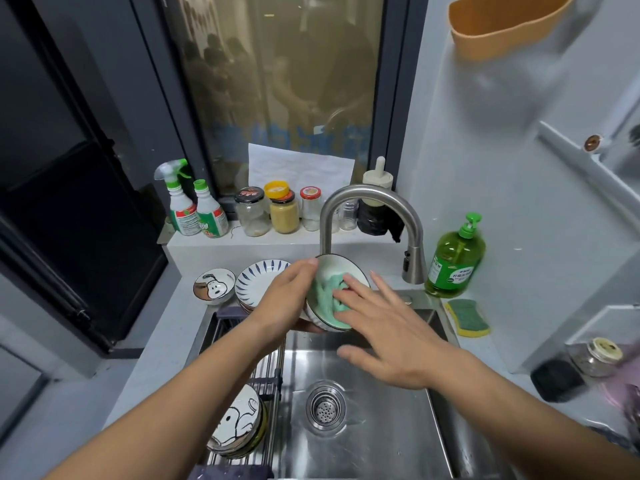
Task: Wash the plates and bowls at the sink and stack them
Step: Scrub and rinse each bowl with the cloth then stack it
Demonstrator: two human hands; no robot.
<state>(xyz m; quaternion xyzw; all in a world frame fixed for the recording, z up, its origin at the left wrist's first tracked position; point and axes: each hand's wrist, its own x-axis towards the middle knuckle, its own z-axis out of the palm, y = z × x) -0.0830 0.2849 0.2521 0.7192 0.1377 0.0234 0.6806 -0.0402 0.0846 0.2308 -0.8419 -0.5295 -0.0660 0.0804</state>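
Observation:
My left hand [282,299] grips the rim of a white bowl with a dark edge [337,268], tilted on its side above the steel sink [381,427]. My right hand [384,337] presses a green cloth [323,294] into the bowl's inside with flat fingers. Behind the left hand a blue-striped plate [258,277] tops a small stack, with a cartoon-dog bowl [214,285] beside it on the counter. A stack of cartoon-dog dishes [239,424] leans on the roll-up rack [266,368] over the sink's left side.
The curved tap [367,199] arches over the bowl. A green soap bottle [453,258] and a yellow-green sponge [467,317] sit at the right of the sink. Spray bottles [194,206] and jars [284,211] line the sill. A small jar [597,355] stands at far right.

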